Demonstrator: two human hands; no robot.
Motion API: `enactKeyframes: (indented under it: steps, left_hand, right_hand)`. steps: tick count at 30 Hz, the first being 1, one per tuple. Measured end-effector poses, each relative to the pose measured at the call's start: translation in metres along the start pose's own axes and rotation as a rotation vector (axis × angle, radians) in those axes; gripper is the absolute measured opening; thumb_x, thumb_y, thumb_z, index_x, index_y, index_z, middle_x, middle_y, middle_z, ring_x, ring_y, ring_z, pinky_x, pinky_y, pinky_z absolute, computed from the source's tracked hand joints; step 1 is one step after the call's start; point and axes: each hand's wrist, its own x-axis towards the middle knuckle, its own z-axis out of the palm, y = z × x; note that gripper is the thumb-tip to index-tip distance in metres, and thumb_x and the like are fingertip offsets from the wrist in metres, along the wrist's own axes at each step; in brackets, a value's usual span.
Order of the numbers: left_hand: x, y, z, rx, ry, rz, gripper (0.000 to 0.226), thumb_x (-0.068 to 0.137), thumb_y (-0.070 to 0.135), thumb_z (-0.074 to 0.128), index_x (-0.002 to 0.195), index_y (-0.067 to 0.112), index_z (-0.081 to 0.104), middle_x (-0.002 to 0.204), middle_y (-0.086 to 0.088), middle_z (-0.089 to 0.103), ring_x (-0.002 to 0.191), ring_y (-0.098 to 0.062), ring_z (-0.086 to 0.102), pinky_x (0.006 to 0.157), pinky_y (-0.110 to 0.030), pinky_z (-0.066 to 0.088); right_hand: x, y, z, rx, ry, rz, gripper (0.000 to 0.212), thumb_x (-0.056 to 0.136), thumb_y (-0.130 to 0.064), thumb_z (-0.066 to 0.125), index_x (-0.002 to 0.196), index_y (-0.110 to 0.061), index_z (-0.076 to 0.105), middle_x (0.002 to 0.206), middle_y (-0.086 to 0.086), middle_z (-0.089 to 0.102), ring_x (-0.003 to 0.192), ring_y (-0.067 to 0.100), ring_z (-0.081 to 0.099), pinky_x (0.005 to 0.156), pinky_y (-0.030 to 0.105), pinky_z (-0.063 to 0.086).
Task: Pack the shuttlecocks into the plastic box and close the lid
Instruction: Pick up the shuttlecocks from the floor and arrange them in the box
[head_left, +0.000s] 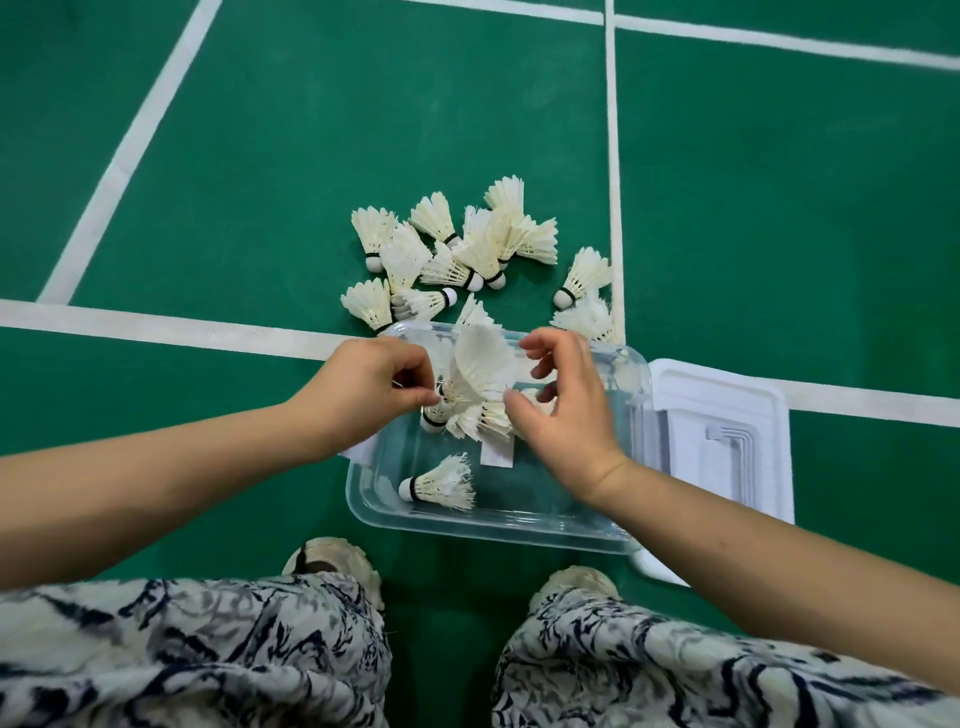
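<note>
A clear plastic box (493, 525) lies open on the green court floor. One white feather shuttlecock (441, 480) lies in its near part, and another (467, 418) lies further in, under my hands. My left hand (369, 384) pinches the cork end of a shuttlecock (483, 364) held above the box. My right hand (566, 410) hovers beside its feathers with fingers spread, and I cannot tell if it touches them. A pile of several shuttlecocks (457, 249) lies on the floor beyond the box. The white lid (727, 441) lies right of the box.
White court lines (156, 325) cross the green floor behind and beside the box. Two more shuttlecocks (584, 296) lie by the vertical line at the box's far right corner. My patterned trouser legs and shoes (332, 561) are at the near edge.
</note>
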Motion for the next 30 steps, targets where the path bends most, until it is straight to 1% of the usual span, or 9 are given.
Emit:
enactKeyframes:
  steps: [4,8,10,13,18,21,23,26,30]
  left_hand:
    - [0.000,0.010,0.005,0.039,-0.025,0.045,0.009,0.074,0.015,0.073,0.073,0.010,0.066,0.076,-0.005,0.065,0.075,-0.019,0.061,0.073,-0.032,0.051]
    - [0.002,0.015,0.009,0.076,-0.042,0.058,0.009,0.075,0.017,0.073,0.074,0.011,0.066,0.075,-0.004,0.065,0.076,-0.019,0.061,0.076,-0.037,0.051]
    - [0.003,0.017,0.011,0.081,-0.053,0.057,0.009,0.076,0.017,0.072,0.074,0.011,0.066,0.077,-0.004,0.066,0.077,-0.020,0.062,0.077,-0.038,0.051]
    - [0.005,0.021,0.015,0.096,-0.068,0.074,0.009,0.077,0.017,0.071,0.075,0.010,0.066,0.079,-0.004,0.067,0.078,-0.020,0.061,0.077,-0.037,0.050]
    - [0.006,0.019,0.016,0.113,-0.068,0.045,0.008,0.078,0.017,0.069,0.075,0.011,0.065,0.075,0.001,0.062,0.078,-0.018,0.061,0.074,-0.031,0.049]
    - [0.007,0.017,0.017,0.136,-0.069,0.044,0.009,0.078,0.017,0.069,0.076,0.010,0.065,0.078,-0.002,0.064,0.078,-0.019,0.060,0.075,-0.031,0.048]
    - [0.006,0.017,0.018,0.150,-0.076,0.050,0.008,0.078,0.016,0.069,0.076,0.009,0.065,0.079,-0.004,0.064,0.078,-0.019,0.060,0.075,-0.030,0.047]
    - [0.005,0.016,0.019,0.166,-0.088,0.062,0.007,0.079,0.014,0.068,0.075,0.009,0.065,0.080,-0.004,0.064,0.079,-0.020,0.060,0.076,-0.031,0.047]
    - [0.005,0.012,0.016,0.192,-0.083,0.085,0.007,0.079,0.013,0.068,0.075,0.009,0.064,0.079,-0.004,0.063,0.077,-0.020,0.059,0.074,-0.031,0.047]
  right_hand:
    - [-0.008,0.004,-0.010,-0.178,-0.129,-0.088,0.044,0.071,-0.048,0.047,0.108,-0.024,0.054,0.107,-0.011,0.037,0.106,0.007,0.040,0.091,0.025,0.036]
    - [-0.014,0.006,-0.019,-0.257,-0.159,-0.134,0.053,0.074,-0.059,0.042,0.106,-0.022,0.060,0.105,-0.010,0.039,0.107,0.004,0.033,0.089,0.022,0.027]
    - [-0.014,0.009,-0.020,-0.286,-0.147,-0.130,0.039,0.079,-0.053,0.054,0.100,-0.022,0.065,0.101,-0.011,0.041,0.104,0.004,0.032,0.090,0.024,0.030]
    - [-0.012,0.018,-0.019,-0.310,-0.067,-0.130,0.014,0.085,-0.029,0.063,0.091,-0.017,0.069,0.092,-0.010,0.044,0.096,0.008,0.034,0.085,0.026,0.032]
    - [-0.012,0.025,-0.027,-0.168,0.088,-0.075,0.023,0.078,-0.037,0.050,0.077,-0.017,0.062,0.073,-0.018,0.041,0.081,0.012,0.043,0.071,0.024,0.031]
    - [-0.016,0.029,-0.029,-0.070,0.121,-0.048,0.008,0.078,-0.030,0.053,0.072,-0.024,0.052,0.069,-0.018,0.042,0.072,0.012,0.043,0.066,0.023,0.036]
    - [-0.018,0.032,-0.029,-0.005,0.133,-0.018,0.009,0.077,-0.022,0.055,0.070,-0.023,0.049,0.068,-0.015,0.044,0.068,0.003,0.043,0.064,0.017,0.035]
    - [-0.018,0.036,-0.031,0.051,0.148,0.042,0.011,0.076,-0.020,0.055,0.067,-0.021,0.049,0.068,-0.011,0.046,0.065,0.000,0.043,0.061,0.013,0.034]
    - [-0.020,0.045,-0.032,-0.025,0.065,0.124,0.026,0.081,-0.010,0.060,0.063,-0.025,0.048,0.066,-0.010,0.048,0.066,0.010,0.044,0.065,0.028,0.037]
